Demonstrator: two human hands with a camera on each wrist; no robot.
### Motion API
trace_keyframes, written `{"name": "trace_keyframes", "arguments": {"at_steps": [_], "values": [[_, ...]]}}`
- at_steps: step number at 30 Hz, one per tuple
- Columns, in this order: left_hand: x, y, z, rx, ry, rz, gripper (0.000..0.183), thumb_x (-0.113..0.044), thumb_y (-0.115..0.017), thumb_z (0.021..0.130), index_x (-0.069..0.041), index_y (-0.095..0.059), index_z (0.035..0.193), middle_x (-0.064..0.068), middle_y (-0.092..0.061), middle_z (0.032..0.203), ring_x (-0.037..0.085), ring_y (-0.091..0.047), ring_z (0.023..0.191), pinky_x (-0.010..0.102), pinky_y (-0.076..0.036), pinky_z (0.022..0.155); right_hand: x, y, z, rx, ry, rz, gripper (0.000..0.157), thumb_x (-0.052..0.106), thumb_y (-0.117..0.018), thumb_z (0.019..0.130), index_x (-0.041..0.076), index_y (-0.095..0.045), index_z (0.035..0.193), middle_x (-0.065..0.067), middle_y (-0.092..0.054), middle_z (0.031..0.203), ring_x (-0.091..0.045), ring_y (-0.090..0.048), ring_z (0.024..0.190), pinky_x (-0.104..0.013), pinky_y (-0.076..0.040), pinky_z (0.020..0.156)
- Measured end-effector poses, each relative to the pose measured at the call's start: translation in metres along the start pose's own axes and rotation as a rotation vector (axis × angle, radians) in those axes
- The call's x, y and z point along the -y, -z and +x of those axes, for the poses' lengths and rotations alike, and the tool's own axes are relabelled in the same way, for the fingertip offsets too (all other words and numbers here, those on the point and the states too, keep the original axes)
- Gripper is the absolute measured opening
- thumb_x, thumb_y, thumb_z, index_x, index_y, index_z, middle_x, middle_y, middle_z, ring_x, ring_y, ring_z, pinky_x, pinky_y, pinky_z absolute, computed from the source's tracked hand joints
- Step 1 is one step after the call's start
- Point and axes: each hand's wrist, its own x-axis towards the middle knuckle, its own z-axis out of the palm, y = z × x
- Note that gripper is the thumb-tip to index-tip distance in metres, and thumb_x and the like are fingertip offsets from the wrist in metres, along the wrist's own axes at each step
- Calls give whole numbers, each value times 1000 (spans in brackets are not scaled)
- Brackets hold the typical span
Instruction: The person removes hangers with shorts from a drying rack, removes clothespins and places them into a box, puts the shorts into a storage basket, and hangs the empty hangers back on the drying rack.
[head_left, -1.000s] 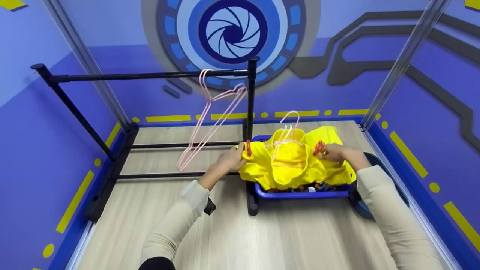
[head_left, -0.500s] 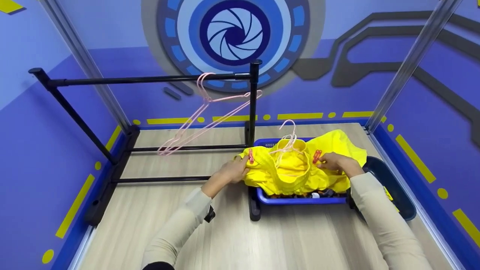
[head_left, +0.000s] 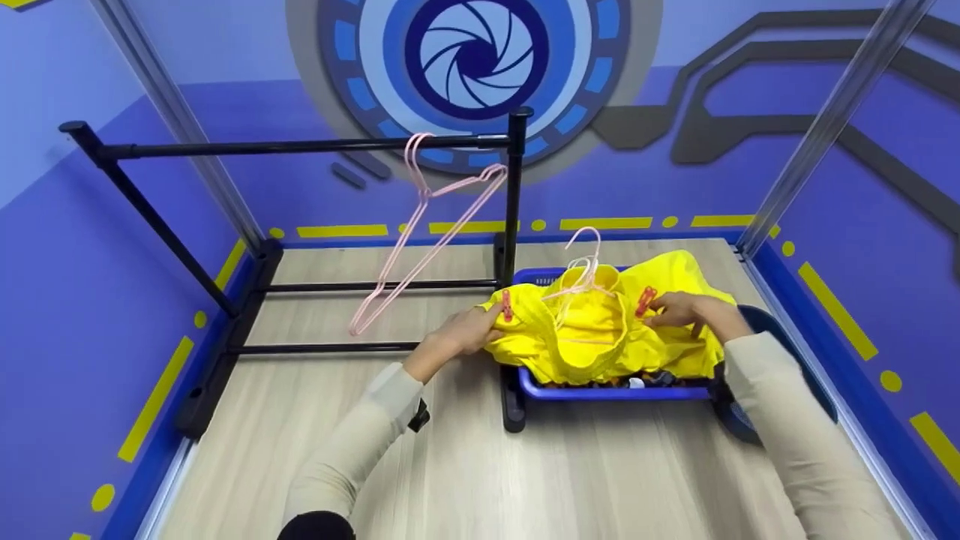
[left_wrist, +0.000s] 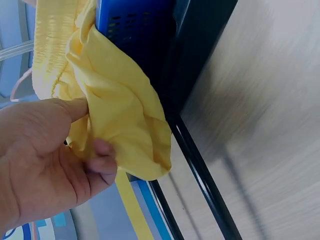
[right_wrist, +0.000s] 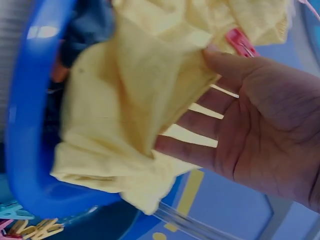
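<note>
A yellow garment [head_left: 529, 349] with a gathered elastic waistband lies spread over the blue basket [head_left: 622, 393]. Inside its waist opening sits a pink hanger [head_left: 598, 244], hook upward, beside a white hanger hook. Red clothespins grip the cloth at the left [head_left: 507, 305] and right [head_left: 646, 301] of the waist. My left hand [head_left: 469, 330] pinches the garment's left end, thumb in front, as the left wrist view shows. My right hand [head_left: 679, 309] holds the cloth by the right clothespin, thumb on the near face and fingers behind in the right wrist view.
A black clothes rack [head_left: 300, 146] stands at the left, its right foot beside the basket. Pink hangers [head_left: 420, 225] hang from its rail. Dark items show under the garment. Right of the basket is a dark tub [head_left: 772, 330]; colored clothespins [right_wrist: 45, 229] lie in it.
The pink hangers on the rail swung left, then back to the right. The garment's right part has spread further right; both hands keep hold with only small shifts.
</note>
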Motion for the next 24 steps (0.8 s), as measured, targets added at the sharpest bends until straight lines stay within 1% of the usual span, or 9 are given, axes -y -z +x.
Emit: {"name": "trace_keyframes", "arguments": {"at_steps": [1, 4, 6, 9, 11, 13, 18, 22, 24], "values": [[0, 1, 1, -2, -1, 5, 47, -31, -54, 107, -11, -43, 148, 23, -66, 120, 38, -66, 110, 51, -56, 91, 1, 4, -3, 1, 19, 13, 53, 31, -51, 107, -8, -46, 143, -38, -50, 135, -50, -57, 115, -52, -60, 86], [-1, 2, 2, 0, -4, 10, 48, -31, -55, 106, -11, -43, 148, 22, -67, 118, 37, -67, 106, 51, -56, 88, 3, 11, -10, -1, 89, 70, 46, 34, -51, 108, -6, -54, 130, -23, -56, 98, -30, -55, 80, -36, -52, 76], [0, 2, 1, 6, 1, 8, 47, -32, -56, 106, -12, -43, 147, 22, -67, 119, 37, -67, 107, 51, -57, 88, 4, 13, -13, -15, 143, 109, 46, 38, -47, 109, -4, -57, 126, -17, -55, 97, -24, -49, 81, -37, -45, 77], [3, 3, 0, 19, 17, 0, 43, -35, -56, 106, -13, -45, 142, 21, -67, 122, 37, -67, 108, 52, -57, 88, 3, 12, -13, -51, 182, 224, 55, 44, -36, 111, -4, -56, 130, -27, -58, 120, -38, -56, 105, -52, -49, 98], [4, 3, 0, 24, 27, -3, 40, -35, -56, 105, -14, -46, 137, 20, -67, 124, 38, -67, 110, 52, -56, 89, 0, 9, -12, -98, 223, 325, 59, 44, -30, 112, -4, -49, 141, -31, -48, 144, -49, -46, 132, -66, -37, 113], [5, 4, -1, 31, 34, -7, 37, -36, -56, 105, -15, -47, 134, 20, -67, 124, 39, -67, 110, 53, -56, 90, -5, 5, -8, -140, 257, 462, 59, 41, -29, 112, -5, -42, 148, -33, -45, 147, -53, -40, 141, -68, -29, 118], [5, 5, -1, 48, 33, -26, 39, -37, -54, 106, -15, -45, 137, 21, -65, 130, 40, -66, 112, 53, -55, 93, -17, -9, 2, -205, 313, 782, 64, 38, -37, 111, -6, -30, 155, -27, -46, 150, -36, -47, 143, -51, -29, 122], [3, 5, 0, 56, 19, -24, 38, -36, -55, 106, -15, -45, 136, 22, -66, 129, 41, -66, 113, 54, -55, 93, -25, -20, 5, -233, 309, 883, 68, 41, -43, 108, -5, -31, 156, -4, -59, 139, -6, -57, 127, -28, -41, 116], [2, 5, 0, 57, 17, -17, 37, -34, -56, 106, -15, -45, 135, 23, -67, 127, 43, -66, 113, 54, -55, 93, -25, -24, 5, -268, 304, 896, 68, 42, -45, 107, -5, -33, 155, 6, -64, 129, 1, -58, 119, -18, -46, 109]]}}
